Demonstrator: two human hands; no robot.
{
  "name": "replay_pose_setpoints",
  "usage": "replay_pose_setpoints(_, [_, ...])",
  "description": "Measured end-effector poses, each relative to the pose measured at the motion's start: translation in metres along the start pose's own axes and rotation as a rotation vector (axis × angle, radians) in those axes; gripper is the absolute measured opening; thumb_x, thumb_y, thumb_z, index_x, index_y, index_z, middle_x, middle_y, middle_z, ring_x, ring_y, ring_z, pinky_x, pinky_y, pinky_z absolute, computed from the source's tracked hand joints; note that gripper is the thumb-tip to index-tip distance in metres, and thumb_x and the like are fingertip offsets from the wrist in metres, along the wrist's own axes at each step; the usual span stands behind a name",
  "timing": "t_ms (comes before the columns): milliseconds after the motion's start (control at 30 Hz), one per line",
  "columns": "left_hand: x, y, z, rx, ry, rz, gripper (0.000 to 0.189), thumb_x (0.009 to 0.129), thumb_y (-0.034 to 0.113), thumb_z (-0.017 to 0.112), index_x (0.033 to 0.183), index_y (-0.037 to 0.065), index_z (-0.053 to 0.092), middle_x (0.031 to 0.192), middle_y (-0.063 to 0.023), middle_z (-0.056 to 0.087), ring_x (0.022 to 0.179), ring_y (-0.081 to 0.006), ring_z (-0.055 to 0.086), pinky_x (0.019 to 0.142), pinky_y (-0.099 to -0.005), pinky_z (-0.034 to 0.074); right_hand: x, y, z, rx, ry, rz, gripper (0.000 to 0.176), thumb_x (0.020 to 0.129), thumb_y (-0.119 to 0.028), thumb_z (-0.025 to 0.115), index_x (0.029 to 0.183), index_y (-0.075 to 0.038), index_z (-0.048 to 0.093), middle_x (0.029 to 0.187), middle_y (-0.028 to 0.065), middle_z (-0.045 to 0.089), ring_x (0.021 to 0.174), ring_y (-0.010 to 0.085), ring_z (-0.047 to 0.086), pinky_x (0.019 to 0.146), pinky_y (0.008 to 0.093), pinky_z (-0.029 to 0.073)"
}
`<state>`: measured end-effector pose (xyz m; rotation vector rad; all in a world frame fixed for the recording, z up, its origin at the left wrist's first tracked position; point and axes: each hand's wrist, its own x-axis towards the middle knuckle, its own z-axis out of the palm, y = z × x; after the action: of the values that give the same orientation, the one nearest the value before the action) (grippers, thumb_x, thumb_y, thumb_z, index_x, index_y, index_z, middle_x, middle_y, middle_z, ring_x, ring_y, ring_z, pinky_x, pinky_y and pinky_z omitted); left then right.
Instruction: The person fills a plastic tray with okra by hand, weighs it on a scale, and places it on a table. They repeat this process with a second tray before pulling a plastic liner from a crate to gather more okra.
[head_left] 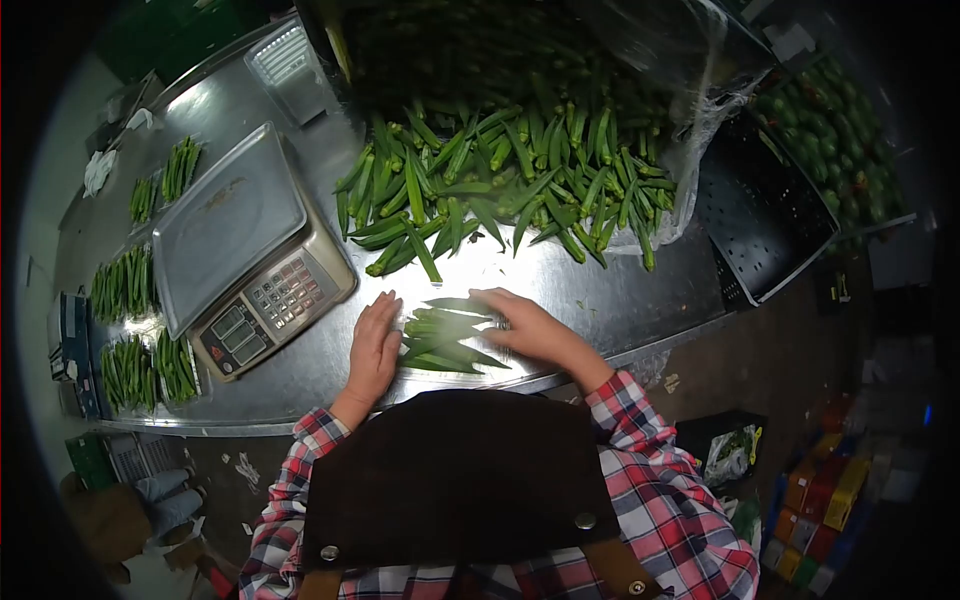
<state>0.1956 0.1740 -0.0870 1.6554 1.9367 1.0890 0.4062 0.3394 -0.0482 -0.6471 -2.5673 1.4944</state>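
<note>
A small row of green okra pods (445, 338) lies on the steel table between my two hands, a glare washing over part of it. My left hand (374, 345) rests upright along the left ends of the pods, its fingers stretched out. On the other side, my right hand (532, 327) touches the right ends, fingers extended and thumb apart. Whether a tray lies under the pods is hard to tell. Just beyond my hands spreads a large heap of loose okra (520, 180), spilling from a clear plastic bag (690, 150).
A digital scale (235, 235) stands to my left with a bare metal pan. Past it lie several sorted okra bundles (125, 285). A black crate (765, 210) sits at the right, near a crate of green produce (835, 140). Another person (125, 515) is at lower left.
</note>
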Motion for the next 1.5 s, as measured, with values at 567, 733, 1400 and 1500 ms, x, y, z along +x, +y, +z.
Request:
replay_pose_setpoints(567, [0.006,0.028,0.002,0.224,-0.285,0.318,0.036,0.070,0.002,0.059,0.105,0.007,0.057,0.120,-0.0130,0.048,0.114,-0.0327,0.043,0.097,-0.0463,0.032,-0.097,0.150,-0.104,-0.733,1.264,0.443,0.025,0.078,-0.016,0.062,0.093,0.002,0.056,0.078,0.0114,0.053,0.073,0.0280,0.056,0.069,0.0357,0.046])
replay_pose_setpoints(733, [0.003,0.029,0.004,0.191,-0.209,0.224,0.031,0.076,0.006,0.058,0.106,0.004,0.056,0.119,-0.0145,0.047,0.113,-0.0336,0.042,0.098,-0.0454,0.030,-0.096,0.164,-0.122,-0.549,1.043,0.633,0.029,0.077,-0.018,0.063,0.093,0.003,0.054,0.080,0.0147,0.056,0.071,0.0296,0.057,0.067,0.0374,0.047])
replay_pose_setpoints(1400, [-0.013,0.013,-0.011,0.083,0.068,-0.094,0.026,0.080,0.005,0.054,0.106,-0.001,0.055,0.118,-0.0169,0.047,0.112,-0.0322,0.044,0.096,-0.0377,0.034,-0.030,0.142,-0.117,-0.207,0.957,0.461,0.043,0.072,-0.031,0.064,0.094,0.005,0.058,0.084,0.0196,0.063,0.078,0.0292,0.061,0.072,0.0357,0.046])
replay_pose_setpoints(1500, [-0.015,0.006,-0.008,0.057,0.108,-0.061,0.026,0.078,0.003,0.056,0.104,0.001,0.056,0.116,-0.0164,0.049,0.108,-0.0318,0.047,0.093,-0.0378,0.036,-0.015,0.138,-0.110,-0.210,0.914,0.530,0.048,0.071,-0.029,0.064,0.104,0.005,0.054,0.093,0.0230,0.062,0.088,0.0328,0.060,0.078,0.0361,0.046])
